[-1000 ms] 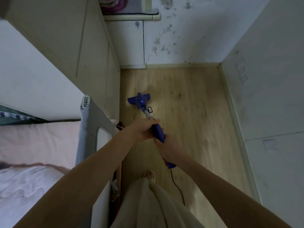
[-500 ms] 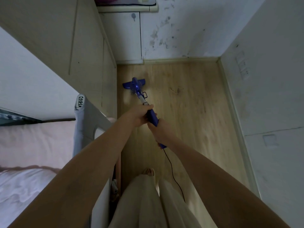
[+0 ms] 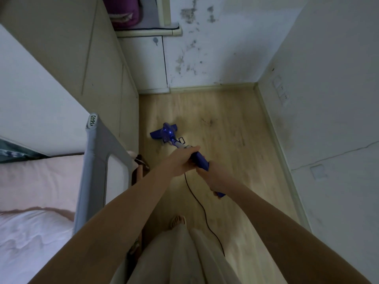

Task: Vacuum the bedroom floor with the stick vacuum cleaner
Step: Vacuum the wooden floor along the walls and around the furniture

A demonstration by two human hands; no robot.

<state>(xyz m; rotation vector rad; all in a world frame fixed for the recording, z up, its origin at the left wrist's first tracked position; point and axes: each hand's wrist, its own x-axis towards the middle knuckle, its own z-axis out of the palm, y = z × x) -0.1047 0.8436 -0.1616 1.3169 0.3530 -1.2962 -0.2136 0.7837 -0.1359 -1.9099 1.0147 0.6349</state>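
Both hands grasp the vacuum (image 3: pixel 200 159): left hand (image 3: pixel 181 161) ahead on the body, right hand (image 3: pixel 212 177) behind on the handle. Its head (image 3: pixel 164 133) rests on the floor (image 3: pixel 229 128), near the wardrobe (image 3: pixel 106 64).

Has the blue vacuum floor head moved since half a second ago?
Yes. The blue vacuum floor head has pulled back from the far baseboard toward the person; more bare wooden floor now lies between them. It remains near the beige cabinet.
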